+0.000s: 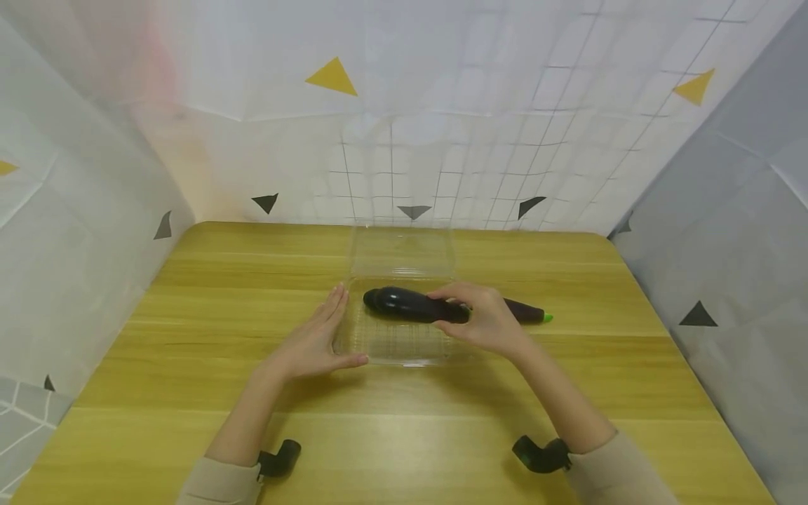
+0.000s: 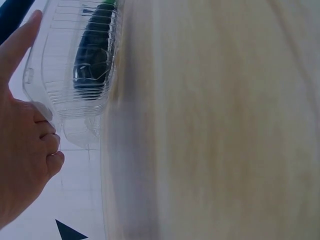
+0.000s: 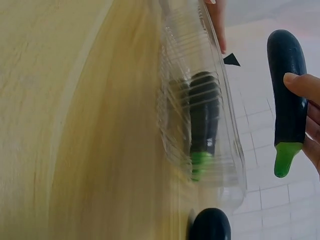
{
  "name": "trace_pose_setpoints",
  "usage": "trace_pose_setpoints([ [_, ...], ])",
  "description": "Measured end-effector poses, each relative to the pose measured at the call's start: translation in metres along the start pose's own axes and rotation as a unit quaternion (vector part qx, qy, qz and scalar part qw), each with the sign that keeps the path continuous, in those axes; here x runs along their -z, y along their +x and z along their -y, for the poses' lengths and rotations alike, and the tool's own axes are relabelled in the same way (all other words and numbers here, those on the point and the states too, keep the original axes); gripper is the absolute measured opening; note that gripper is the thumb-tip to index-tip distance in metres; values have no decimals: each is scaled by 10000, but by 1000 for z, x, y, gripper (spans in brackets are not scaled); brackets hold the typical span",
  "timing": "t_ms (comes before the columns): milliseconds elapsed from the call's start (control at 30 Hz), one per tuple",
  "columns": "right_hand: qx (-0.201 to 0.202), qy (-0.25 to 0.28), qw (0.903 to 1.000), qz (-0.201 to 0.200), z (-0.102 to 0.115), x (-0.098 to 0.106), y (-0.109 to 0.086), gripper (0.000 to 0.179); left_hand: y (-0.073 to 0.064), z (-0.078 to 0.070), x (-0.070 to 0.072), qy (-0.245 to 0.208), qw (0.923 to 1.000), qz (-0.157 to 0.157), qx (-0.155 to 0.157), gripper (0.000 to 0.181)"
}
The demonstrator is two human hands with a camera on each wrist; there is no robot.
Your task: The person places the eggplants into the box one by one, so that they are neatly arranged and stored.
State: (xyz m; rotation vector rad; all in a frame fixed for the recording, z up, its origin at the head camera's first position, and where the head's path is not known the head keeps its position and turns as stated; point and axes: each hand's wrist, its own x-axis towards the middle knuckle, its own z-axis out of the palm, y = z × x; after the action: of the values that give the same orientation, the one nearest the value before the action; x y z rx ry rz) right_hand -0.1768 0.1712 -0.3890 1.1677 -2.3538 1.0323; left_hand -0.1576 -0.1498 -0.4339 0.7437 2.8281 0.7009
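My right hand (image 1: pixel 482 315) grips a dark purple eggplant (image 1: pixel 410 304) with a green stem end, holding it above a clear plastic clamshell box (image 1: pixel 394 347). A second eggplant (image 3: pixel 204 117) lies inside the box, mostly hidden under the held one in the head view. At the box's left side rests my left hand (image 1: pixel 312 344), fingers straight along the wall and thumb spread toward the front corner. A third eggplant (image 1: pixel 527 312) lies on the table to the right of the box, partly behind my right hand.
The box's lid (image 1: pixel 402 251) stands open toward the back. A wood-grain table (image 1: pixel 404 428) lies beneath everything, with white sheet walls (image 1: pixel 278 154) at its back and sides. Black wrist-worn devices (image 1: pixel 280 459) stick out at both forearms.
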Motion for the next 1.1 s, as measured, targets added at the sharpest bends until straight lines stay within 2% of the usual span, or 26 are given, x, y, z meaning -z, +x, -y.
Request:
trace_pose_setpoints([
  [167,-80,25,9999,76,0,-11,2,43,0,1,-1,51,10000,32,21,118],
  [567,-356,-543,9962,577,-2,-41,2,43,0,1,-1,-9,10000,23,36,123],
  [800,-641,-623,9903,1062,-9,-50,0,41,0,1,0,20,10000,45,48,123],
  [1100,-800,-937,9827,1382,-13,-57,-1,39,1,1,0,-5,10000,39,33,120],
])
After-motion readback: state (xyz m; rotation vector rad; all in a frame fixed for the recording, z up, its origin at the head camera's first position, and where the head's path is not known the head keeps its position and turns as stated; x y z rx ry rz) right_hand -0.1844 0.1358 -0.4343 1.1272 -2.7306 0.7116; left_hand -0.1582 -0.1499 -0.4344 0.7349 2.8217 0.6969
